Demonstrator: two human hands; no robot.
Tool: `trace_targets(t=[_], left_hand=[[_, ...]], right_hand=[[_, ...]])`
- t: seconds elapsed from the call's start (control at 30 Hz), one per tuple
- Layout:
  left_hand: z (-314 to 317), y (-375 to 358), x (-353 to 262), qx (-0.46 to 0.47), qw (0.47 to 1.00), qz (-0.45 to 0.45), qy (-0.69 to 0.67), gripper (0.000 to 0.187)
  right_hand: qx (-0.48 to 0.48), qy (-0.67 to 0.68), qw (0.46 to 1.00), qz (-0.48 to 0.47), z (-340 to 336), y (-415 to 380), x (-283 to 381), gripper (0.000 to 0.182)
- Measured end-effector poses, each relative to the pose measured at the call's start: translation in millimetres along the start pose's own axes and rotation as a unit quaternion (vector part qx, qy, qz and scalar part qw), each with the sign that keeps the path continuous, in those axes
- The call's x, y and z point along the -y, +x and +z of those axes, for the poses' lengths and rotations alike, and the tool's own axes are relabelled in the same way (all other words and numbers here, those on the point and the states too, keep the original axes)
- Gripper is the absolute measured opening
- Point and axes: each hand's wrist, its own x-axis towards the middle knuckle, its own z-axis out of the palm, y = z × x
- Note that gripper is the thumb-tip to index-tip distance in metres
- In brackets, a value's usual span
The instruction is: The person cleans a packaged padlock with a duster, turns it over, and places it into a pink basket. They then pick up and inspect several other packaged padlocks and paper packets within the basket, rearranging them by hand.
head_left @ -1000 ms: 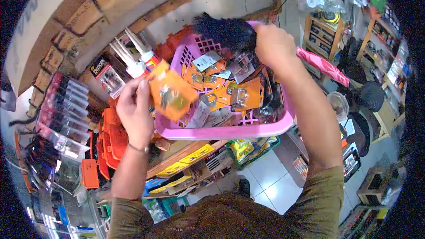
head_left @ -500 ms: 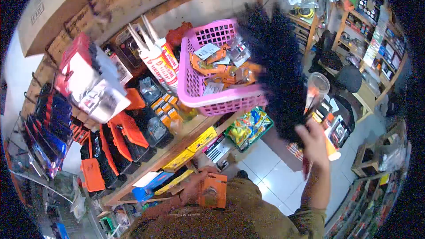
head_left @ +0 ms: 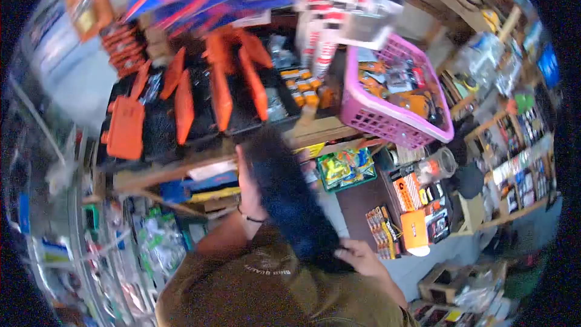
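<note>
Wooden shelving (head_left: 324, 133) is running behind the working area, laden with packaged goods, as I am viewing it remotely through the head camera. My right hand (head_left: 358, 257) is curling its fingers onto the lower end of a dark duster (head_left: 292, 203), the thing in hand, blurred and sloping from upper left to lower right. My left hand (head_left: 248, 188) is lying along the duster's left edge, near its upper end; I cannot tell whether its fingers are pinching or merely touching. A wristband (head_left: 250, 215) is circling the left wrist. Just below the grip, a brown shirt (head_left: 242, 284) is filling the foreground.

Farther out, above and left of the grip, several orange lids (head_left: 185, 112) are standing raised over black bins. Directly above, small orange boxes (head_left: 301, 88) are sitting beside white-and-red tubes (head_left: 324, 48). Above and right, a pink basket (head_left: 387, 126) is resting tilted in view, holding orange packets (head_left: 417, 103). Nearer the grip on that side, below the basket, a green crate (head_left: 354, 184) is containing yellow packages (head_left: 339, 166). Well to the right, a clear tub (head_left: 437, 166) is standing near an orange box (head_left: 416, 230).
</note>
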Motion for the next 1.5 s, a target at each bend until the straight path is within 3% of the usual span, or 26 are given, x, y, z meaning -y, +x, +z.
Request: trace_targets(t=[0.03,0.07,0.1,0.17,0.23,0.3,0.37,0.43,0.47,0.57,0.6,0.7,0.77,0.83,0.87,0.93,0.97,1.03,1.07,1.1,1.2,1.23,1.33,1.43,1.47,1.5], left_hand=[[0,2,-18,0.211,0.954,0.012,-0.215,0.066],[9,-1,-27,-0.02,0.995,0.001,-0.096,0.077],[4,-1,-32,-0.022,0.994,0.02,-0.105,0.077],[-12,-1,-37,0.111,0.99,-0.04,-0.076,0.087],[-4,-13,-46,0.113,0.985,-0.027,-0.127,0.087],[35,-27,-52,-0.03,0.996,0.072,-0.049,0.089],[22,-34,-53,0.01,0.989,0.073,-0.125,0.089],[1,-33,-62,0.167,0.982,0.054,-0.07,0.089],[-4,-40,-63,0.117,0.99,0.057,-0.058,0.088],[22,-46,-64,-0.034,0.989,0.125,-0.075,0.085],[17,-47,-64,-0.044,0.987,0.128,-0.083,0.084],[1,-43,-72,0.115,0.989,0.083,-0.039,0.085],[13,-46,-71,0.039,0.977,0.111,-0.176,0.089],[31,-41,-68,-0.11,0.975,0.187,0.044,0.092],[17,-40,-72,0.007,0.99,0.139,0.019,0.092],[14,-34,-76,0.15,0.983,0.088,-0.052,0.093],[16,-43,-72,0.057,0.993,0.107,0.0,0.092],[15,-41,-76,0.136,0.961,0.091,-0.223,0.09],[23,-42,-75,0.021,0.98,0.106,-0.166,0.089],[24,-44,-73,0.027,0.992,0.1,-0.07,0.089],[16,-44,-79,0.079,0.991,0.111,-0.013,0.092],[21,-42,-78,-0.002,0.99,0.139,-0.029,0.09],[23,-42,-76,-0.023,0.979,0.184,-0.089,0.087],[19,-40,-82,0.119,0.986,0.109,-0.034,0.093],[23,-44,-78,0.067,0.989,0.129,-0.002,0.094],[22,-37,-78,-0.049,0.973,0.188,-0.124,0.094]], right_hand=[[-0.073,0.066,0.995,0.036,5,4,5,0.014],[-0.056,0.042,0.997,0.02,3,9,-9,0.015],[-0.042,0.028,0.998,0.025,-2,13,-10,0.015],[0.22,-0.184,0.956,0.07,-9,20,-6,0.02],[0.157,-0.083,0.984,0.001,5,21,-3,0.02],[0.021,-0.001,0.999,0.043,8,27,-1,0.021],[0.068,-0.08,0.993,0.058,7,29,13,0.021],[0.212,-0.152,0.965,0.001,6,33,16,0.02],[0.119,-0.083,0.989,-0.015,8,31,-7,0.017],[0.071,-0.15,0.986,0.035,7,34,5,0.018],[0.11,-0.267,0.956,0.049,9,36,14,0.022],[0.132,-0.238,0.962,-0.032,9,39,11,0.023],[0.074,-0.086,0.993,0.014,16,39,13,0.023],[0.088,-0.183,0.979,-0.01,17,41,16,0.02],[0.172,-0.298,0.939,0.022,10,44,12,0.017],[0.12,-0.22,0.968,-0.002,18,41,22,0.017],[0.068,-0.145,0.987,-0.022,21,39,25,0.017],[0.001,-0.04,0.999,-0.008,30,46,33,0.023],[0.068,-0.146,0.987,-0.009,23,46,23,0.023],[0.133,-0.249,0.959,-0.011,16,47,13,0.024],[0.116,-0.197,0.972,-0.053,20,47,19,0.025],[0.114,-0.2,0.972,-0.056,22,48,20,0.025],[0.037,-0.164,0.986,-0.009,23,48,21,0.024],[0.142,-0.197,0.967,-0.083,20,47,16,0.024],[0.101,-0.217,0.971,0.007,12,49,12,0.021],[0.051,-0.068,0.996,-0.016,15,52,7,0.018]])
